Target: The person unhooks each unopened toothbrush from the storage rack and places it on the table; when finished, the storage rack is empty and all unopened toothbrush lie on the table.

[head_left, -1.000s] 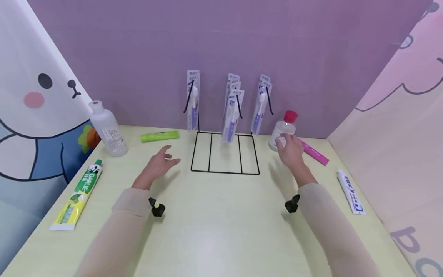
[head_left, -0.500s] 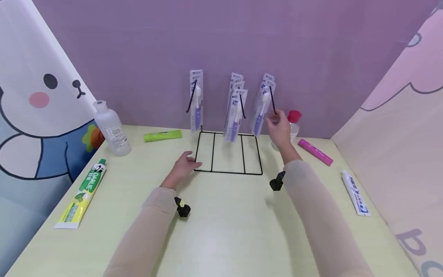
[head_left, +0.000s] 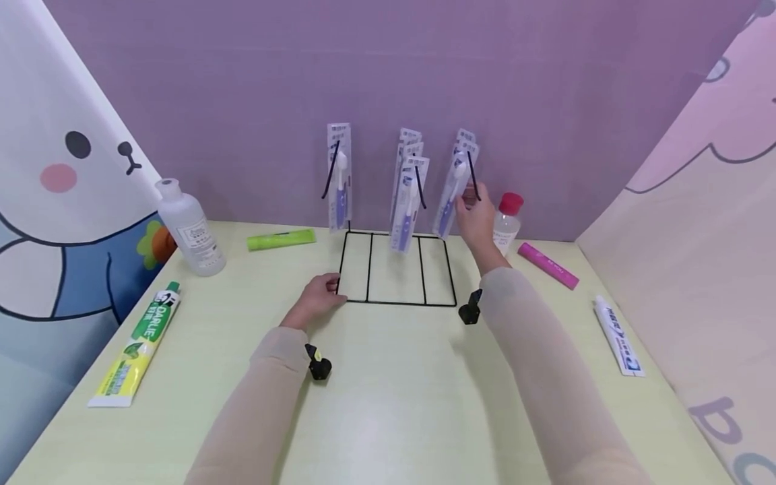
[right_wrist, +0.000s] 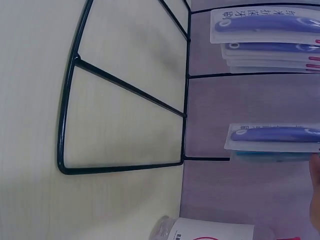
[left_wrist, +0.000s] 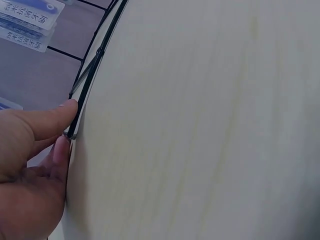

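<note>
My left hand grips the front left corner of a black wire rack, thumb and finger on its wire in the left wrist view. From the rack's hooks hang packaged toothbrushes in three groups: left, middle and right. At the right group, my right hand pinches the edge of a packaged toothbrush, which leans slightly at its lower end. Only a bit of that hand, by the toothbrush pack, enters the right wrist view; some fingertips are hidden behind the pack.
A red-capped clear bottle stands just right of my right hand. Beyond it lie a pink tube and a white tube. On the left are a white bottle, a green tube and a Darlie toothpaste.
My right hand has left the red-capped bottle and moved left to the right-hand toothbrushes, whose lower ends have swung left. My left hand has moved right and taken hold of the rack's corner.
</note>
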Action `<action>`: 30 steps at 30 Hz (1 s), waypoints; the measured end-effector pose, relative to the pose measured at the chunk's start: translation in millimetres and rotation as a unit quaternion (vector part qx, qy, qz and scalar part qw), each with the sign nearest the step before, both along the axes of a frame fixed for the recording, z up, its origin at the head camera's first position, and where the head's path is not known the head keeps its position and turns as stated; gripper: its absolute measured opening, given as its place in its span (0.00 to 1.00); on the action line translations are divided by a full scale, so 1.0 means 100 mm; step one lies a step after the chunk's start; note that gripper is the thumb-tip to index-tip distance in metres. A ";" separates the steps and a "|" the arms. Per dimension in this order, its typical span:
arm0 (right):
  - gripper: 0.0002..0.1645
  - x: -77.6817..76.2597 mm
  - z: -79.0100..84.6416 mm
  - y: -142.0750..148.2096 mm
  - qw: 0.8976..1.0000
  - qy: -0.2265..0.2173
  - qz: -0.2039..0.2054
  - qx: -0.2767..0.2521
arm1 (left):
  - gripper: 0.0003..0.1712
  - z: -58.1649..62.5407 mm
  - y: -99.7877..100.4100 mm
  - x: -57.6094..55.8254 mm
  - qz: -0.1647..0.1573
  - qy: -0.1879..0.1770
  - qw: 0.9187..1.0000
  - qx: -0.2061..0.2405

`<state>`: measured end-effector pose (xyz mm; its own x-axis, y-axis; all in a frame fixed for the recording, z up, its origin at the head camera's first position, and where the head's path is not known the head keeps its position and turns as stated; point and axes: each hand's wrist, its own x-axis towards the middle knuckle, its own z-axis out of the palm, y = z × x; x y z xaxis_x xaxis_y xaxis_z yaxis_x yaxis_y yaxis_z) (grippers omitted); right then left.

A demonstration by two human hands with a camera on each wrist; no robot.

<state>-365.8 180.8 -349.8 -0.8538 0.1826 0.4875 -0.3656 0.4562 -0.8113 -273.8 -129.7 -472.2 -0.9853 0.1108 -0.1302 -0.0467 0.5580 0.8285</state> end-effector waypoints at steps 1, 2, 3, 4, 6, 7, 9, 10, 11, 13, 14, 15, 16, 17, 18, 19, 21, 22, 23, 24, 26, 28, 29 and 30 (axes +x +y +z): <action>0.17 0.00 -0.01 0.02 1.000 -0.002 -0.001 -0.002 | 0.35 -0.01 0.00 0.00 -0.001 -0.001 1.000 0.001; 0.17 0.00 -0.01 0.04 1.000 0.001 -0.005 -0.001 | 0.35 -0.01 0.00 0.00 -0.003 -0.002 1.000 0.002; 0.18 0.01 -0.01 0.07 1.000 0.005 -0.008 0.000 | 0.35 -0.01 0.00 0.00 -0.006 -0.002 1.000 0.004; 0.18 0.01 -0.01 0.10 1.000 0.010 -0.010 0.002 | 0.35 -0.02 0.00 0.00 -0.010 -0.002 1.000 0.005; 0.19 0.03 0.01 0.16 1.000 0.016 -0.015 0.013 | 0.35 -0.03 -0.01 0.01 -0.007 -0.007 1.000 0.008; 0.19 0.04 0.03 0.20 1.000 0.020 -0.014 0.019 | 0.35 -0.03 -0.02 0.01 -0.008 -0.007 1.000 0.009; 0.20 0.08 0.08 0.27 0.999 0.021 -0.006 0.025 | 0.35 -0.04 -0.03 0.02 -0.007 -0.005 1.000 0.008; 0.20 0.11 0.12 0.32 1.000 0.014 0.003 0.023 | 0.35 -0.04 -0.04 0.02 -0.006 -0.003 1.000 0.007; 0.21 0.13 0.15 0.36 1.000 0.005 0.009 0.023 | 0.34 -0.03 -0.05 0.02 -0.006 -0.003 1.000 0.008; 0.22 0.20 0.21 0.47 0.999 -0.016 0.017 0.024 | 0.34 -0.02 -0.05 0.02 -0.010 0.001 1.000 0.009; 0.23 0.24 0.23 0.52 0.999 -0.024 0.021 0.023 | 0.34 -0.01 -0.04 0.01 -0.012 0.001 1.000 0.011; 0.23 0.28 0.25 0.58 0.999 -0.037 0.026 0.021 | 0.34 -0.01 -0.04 0.01 -0.015 0.002 1.000 0.011; 0.24 0.32 0.27 0.63 0.998 -0.056 0.032 0.022 | 0.34 0.00 -0.04 0.01 -0.014 0.000 1.000 0.010; 0.24 0.37 0.27 0.69 0.996 -0.071 0.040 0.023 | 0.34 0.01 -0.04 0.01 -0.014 -0.001 1.000 0.010; 0.24 0.41 0.26 0.74 0.995 -0.086 0.050 0.022 | 0.34 0.02 -0.04 0.01 -0.014 -0.001 1.000 0.010; 0.25 0.44 0.24 0.80 0.993 -0.100 0.060 0.021 | 0.33 0.01 -0.04 0.00 -0.015 -0.001 1.000 0.010; 0.25 0.51 0.16 0.91 0.987 -0.135 0.081 0.021 | 0.33 0.02 -0.04 0.01 -0.015 -0.001 1.000 0.008; 0.26 0.54 0.11 0.96 0.984 -0.152 0.094 0.022 | 0.33 0.02 -0.04 0.01 -0.014 -0.002 1.000 0.007; 0.26 0.55 0.03 1.01 0.980 -0.165 0.111 0.020 | 0.33 0.02 -0.05 0.01 -0.014 0.000 1.000 0.006; 0.27 0.57 -0.05 1.06 0.975 -0.183 0.124 0.018 | 0.33 0.02 -0.05 0.01 -0.013 0.001 1.000 0.005; 0.28 0.61 -0.22 1.14 0.962 -0.224 0.156 0.009 | 0.33 0.02 -0.06 0.01 -0.010 0.001 1.000 0.006; 0.29 0.66 -0.39 1.21 0.944 -0.272 0.183 -0.011 | 0.33 0.00 -0.06 0.01 -0.011 0.003 1.000 0.008; 0.30 0.68 -0.47 1.23 0.934 -0.297 0.196 -0.021 | 0.33 0.00 -0.05 0.01 -0.012 0.002 1.000 0.009; 0.31 0.71 -0.54 1.26 0.924 -0.323 0.201 -0.030 | 0.34 -0.01 -0.05 0.00 -0.013 0.001 1.000 0.010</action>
